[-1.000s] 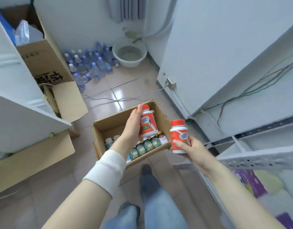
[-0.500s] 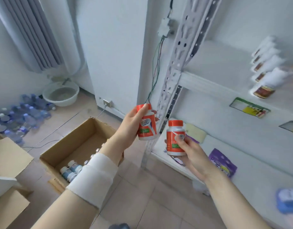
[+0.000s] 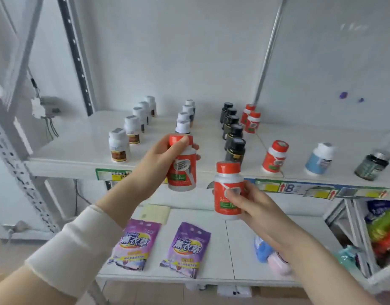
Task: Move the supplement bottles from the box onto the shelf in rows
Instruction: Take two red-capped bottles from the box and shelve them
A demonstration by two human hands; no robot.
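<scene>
Both hands are up in front of the shelf [image 3: 79, 146], each with one bottle kept upright, I'd guess so it can go straight down on its base. The left hand [image 3: 158, 164] wraps round the left bottle [image 3: 182, 172], thumb up by the cap and fingers curled behind, level with the shelf's front edge. The right hand [image 3: 255, 208] grips the right bottle [image 3: 228, 194] from the side and below, thumb pressed on the label, just under that edge. On the shelf there is already an orange row: two matching bottles [image 3: 251, 119] near the back and one [image 3: 274, 157] at the front, with bare board between them. That gap looks like where this pair belongs, beside the black row [image 3: 233, 133] and to the right of the white-capped rows [image 3: 132, 128]. Each held bottle has a white plastic body, an orange-red cap, and an orange label with a pale panel and a green strip; the print is too blurred to read. The box is out of sight.
</scene>
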